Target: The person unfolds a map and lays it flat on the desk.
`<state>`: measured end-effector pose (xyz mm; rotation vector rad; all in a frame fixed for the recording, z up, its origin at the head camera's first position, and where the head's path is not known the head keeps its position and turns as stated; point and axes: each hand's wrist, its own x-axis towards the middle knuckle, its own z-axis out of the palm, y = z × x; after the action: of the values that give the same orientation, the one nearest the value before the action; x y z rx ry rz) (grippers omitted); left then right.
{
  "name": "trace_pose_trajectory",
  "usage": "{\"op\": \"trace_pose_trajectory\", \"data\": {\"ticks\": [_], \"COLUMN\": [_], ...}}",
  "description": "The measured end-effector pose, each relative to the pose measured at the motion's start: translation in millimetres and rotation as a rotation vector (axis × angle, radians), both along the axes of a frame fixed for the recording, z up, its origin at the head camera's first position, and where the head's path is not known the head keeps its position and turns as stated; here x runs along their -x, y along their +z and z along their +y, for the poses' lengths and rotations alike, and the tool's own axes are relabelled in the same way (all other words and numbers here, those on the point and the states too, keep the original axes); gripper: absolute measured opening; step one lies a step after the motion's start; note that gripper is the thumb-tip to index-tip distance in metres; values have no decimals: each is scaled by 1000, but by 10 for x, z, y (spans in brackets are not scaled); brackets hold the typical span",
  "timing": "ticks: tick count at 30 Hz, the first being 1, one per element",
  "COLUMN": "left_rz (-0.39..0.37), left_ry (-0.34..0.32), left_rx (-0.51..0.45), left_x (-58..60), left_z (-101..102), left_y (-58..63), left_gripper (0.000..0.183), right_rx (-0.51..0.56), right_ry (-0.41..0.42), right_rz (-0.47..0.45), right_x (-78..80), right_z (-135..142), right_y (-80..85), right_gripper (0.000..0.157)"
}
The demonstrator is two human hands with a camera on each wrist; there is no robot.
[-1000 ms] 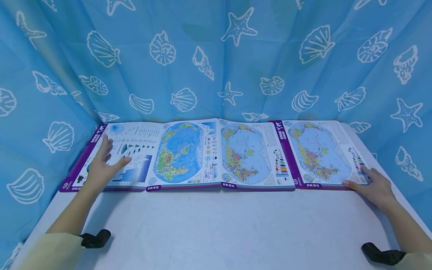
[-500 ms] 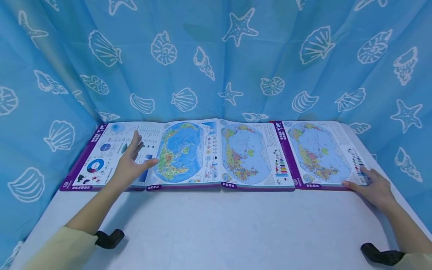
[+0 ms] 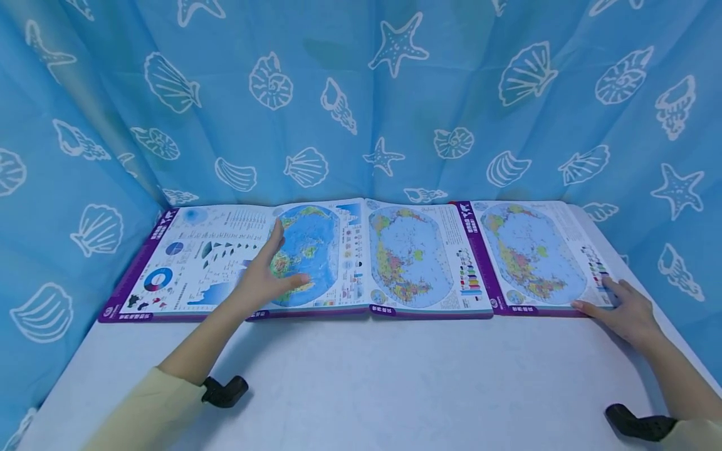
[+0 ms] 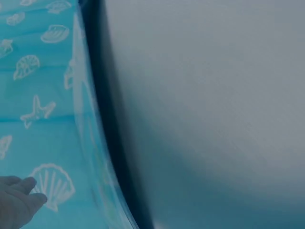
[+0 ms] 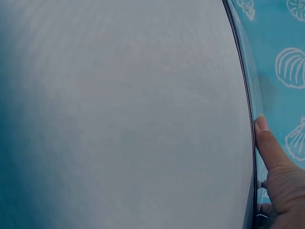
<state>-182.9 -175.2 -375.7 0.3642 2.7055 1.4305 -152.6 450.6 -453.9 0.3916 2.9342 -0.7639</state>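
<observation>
A long fold-out map (image 3: 408, 257) with purple borders lies spread across the white table. From left to right it shows a panel of charts (image 3: 209, 219), a blue relief world map (image 3: 316, 244) and two political world maps. My left hand (image 3: 262, 282), fingers straight and thumb spread, is over the relief map and holds nothing; a few of its fingertips (image 4: 35, 198) show in the left wrist view. My right hand (image 3: 626, 313) rests on the near right corner of the rightmost political map (image 3: 533, 250). In the right wrist view its thumb (image 5: 267, 143) lies against the map's edge.
Behind and beside the table hangs a blue curtain (image 3: 350, 81) with white shells and starfish. The white tabletop (image 3: 406, 376) stretches in front of the map. A black device (image 3: 225, 391) sits at the left wrist, another black device (image 3: 637, 426) at the right.
My left hand has moved right, from over the chart panel to over the relief map, uncovering the charts. My right hand and the map have stayed in place.
</observation>
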Motion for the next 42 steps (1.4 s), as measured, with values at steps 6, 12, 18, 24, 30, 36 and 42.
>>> {"op": "trace_pose_trajectory", "data": {"ticks": [6, 12, 18, 24, 30, 36, 42], "left_rz": [11, 22, 28, 31, 28, 7, -8], "left_ry": [-21, -7, -29, -63, -77, -88, -92], "left_rx": [5, 15, -51, -119, -154, -173, -169], "left_x": [53, 105, 157, 207, 267, 301, 318], "left_z": [307, 555, 755, 963, 1176, 1432, 1698], "left_y": [47, 73, 125, 166, 232, 233, 201], "left_gripper": [113, 116, 115, 113, 111, 109, 109], "right_rx": [12, 13, 11, 8, 7, -6, -5], "right_ry": [12, 13, 10, 9, 1, 8, 16], "right_rz": [-6, -2, 6, 5, -5, 22, 26], "right_x": [-15, -18, -4, -2, -19, -9, -4], "right_z": [12, 6, 1, 15, 24, 13, -6], "right_y": [-12, -12, -12, -16, -18, -6, -17], "right_gripper": [102, 102, 102, 102, 103, 102, 102]}}
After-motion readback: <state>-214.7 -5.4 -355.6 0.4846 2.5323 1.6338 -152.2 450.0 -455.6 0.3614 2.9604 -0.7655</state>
